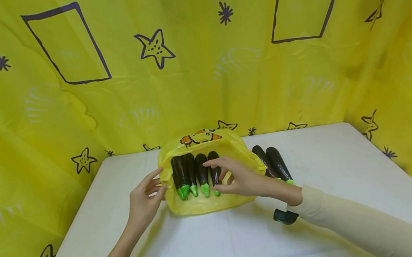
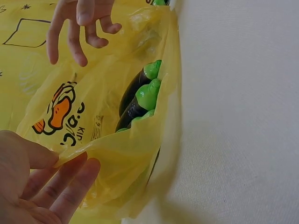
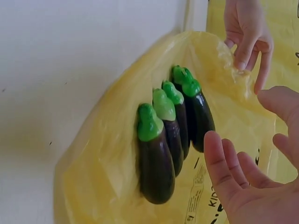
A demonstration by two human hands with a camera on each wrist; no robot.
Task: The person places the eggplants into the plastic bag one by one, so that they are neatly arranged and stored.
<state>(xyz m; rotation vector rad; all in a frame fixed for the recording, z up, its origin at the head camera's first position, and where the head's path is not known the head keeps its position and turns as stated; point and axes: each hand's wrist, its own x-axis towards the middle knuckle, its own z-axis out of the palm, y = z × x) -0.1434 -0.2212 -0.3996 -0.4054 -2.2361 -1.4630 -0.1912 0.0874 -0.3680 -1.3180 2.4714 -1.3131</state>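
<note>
We see the left hand (image 1: 145, 200) pinching the rim of the bag (image 1: 214, 205) at its left side, thumb and fingers clamped on the thin yellow film. Our other view of the grip is the right hand (image 1: 241, 177), in front of the bag's mouth at its right side: fingers and thumb apart, holding nothing, near the rightmost inner eggplant. Inside the bag we find a row of eggplants (image 1: 202, 168), side by side, green ends toward its open mouth. Just outside, right of the bag, we see two loose eggplants (image 1: 279, 163) lying side by side. Under the bag we have the white table (image 1: 196, 247); behind it, a yellow cloth (image 1: 194, 92) with dark stars.
</note>
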